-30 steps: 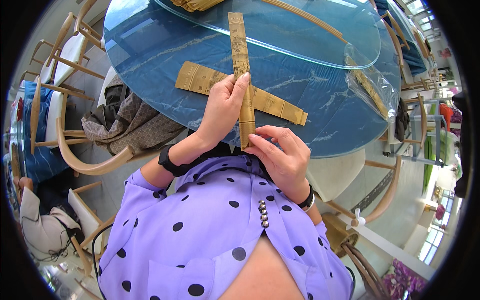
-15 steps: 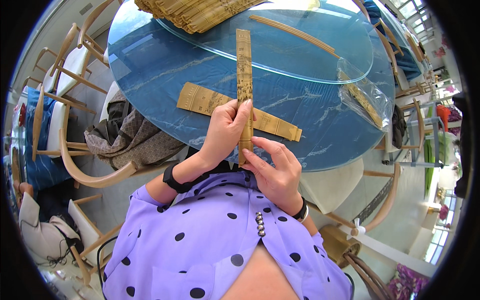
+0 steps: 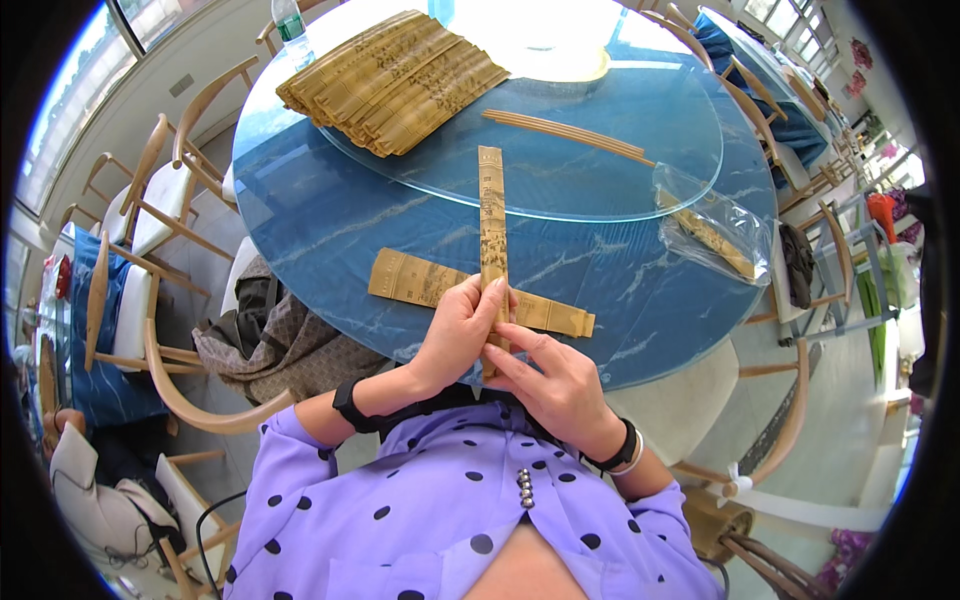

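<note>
A long, narrow brown paper sleeve (image 3: 492,215) with dark print, like a chopstick sleeve, stands out lengthwise in front of me over the table edge. My left hand (image 3: 465,330) is closed round it below its middle, thumb on top. Close below, my right hand (image 3: 555,375) pinches the sleeve's near end between thumb and fingers, which partly hide that end. Behind my hands, more flat brown sleeves (image 3: 410,280) lie slantwise on the blue marbled table (image 3: 330,225).
A glass turntable (image 3: 600,190) carries a thick pile of brown sleeves (image 3: 390,80) and several thin wooden sticks (image 3: 565,133). At its right edge lies a clear plastic bag (image 3: 715,235) with a sleeve inside. A water bottle (image 3: 290,28) stands far left. Chairs (image 3: 175,390) surround the table.
The view has tilted up, so table and hands sit lower in the picture and the whole pile shows. Both hands keep hold of the sleeve; my right fingers are closer to my left hand.
</note>
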`<state>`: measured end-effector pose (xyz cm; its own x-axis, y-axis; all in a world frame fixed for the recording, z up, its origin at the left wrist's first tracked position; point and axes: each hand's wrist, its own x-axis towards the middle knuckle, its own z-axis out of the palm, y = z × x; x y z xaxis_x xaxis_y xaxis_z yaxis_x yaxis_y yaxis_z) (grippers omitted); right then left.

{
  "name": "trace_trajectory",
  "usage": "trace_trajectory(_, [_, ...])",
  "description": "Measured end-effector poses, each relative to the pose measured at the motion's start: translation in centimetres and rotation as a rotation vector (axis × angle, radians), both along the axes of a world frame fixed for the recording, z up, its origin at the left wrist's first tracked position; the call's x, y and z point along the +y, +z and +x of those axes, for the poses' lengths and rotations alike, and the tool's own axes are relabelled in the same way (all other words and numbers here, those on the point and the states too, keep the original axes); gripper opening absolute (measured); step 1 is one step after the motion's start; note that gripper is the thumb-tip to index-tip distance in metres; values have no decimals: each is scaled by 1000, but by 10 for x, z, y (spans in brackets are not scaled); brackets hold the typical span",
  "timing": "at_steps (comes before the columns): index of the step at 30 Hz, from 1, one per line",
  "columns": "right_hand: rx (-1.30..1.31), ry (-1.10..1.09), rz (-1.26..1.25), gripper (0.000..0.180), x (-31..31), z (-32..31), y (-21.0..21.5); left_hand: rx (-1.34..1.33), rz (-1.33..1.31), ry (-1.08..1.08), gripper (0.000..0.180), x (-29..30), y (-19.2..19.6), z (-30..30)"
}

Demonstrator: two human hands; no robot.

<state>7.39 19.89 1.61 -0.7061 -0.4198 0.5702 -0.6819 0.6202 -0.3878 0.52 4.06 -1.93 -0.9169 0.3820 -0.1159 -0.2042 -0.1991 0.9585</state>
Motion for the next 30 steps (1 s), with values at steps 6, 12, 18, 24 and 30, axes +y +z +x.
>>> trace_trajectory(6, [94, 77, -2, 34, 2, 3, 1, 95, -36, 14, 32, 4, 12, 5])
trace_trajectory(12, [142, 64, 50, 38, 8, -4, 1, 108, -195, -126, 31, -14, 41, -1])
trace_trajectory(18, [70, 14, 109, 39, 35, -9, 16, 707, -681, 311, 28, -75, 84, -136])
trace_trajectory(24, [59, -121, 64, 17, 66, -56, 27, 1053, -1018, 632, 27, -138, 85, -251])
trace_trajectory(30, [-142, -245, 104, 13, 97, -126, 36, 1274, -1171, 775, 17, -118, 49, -277])
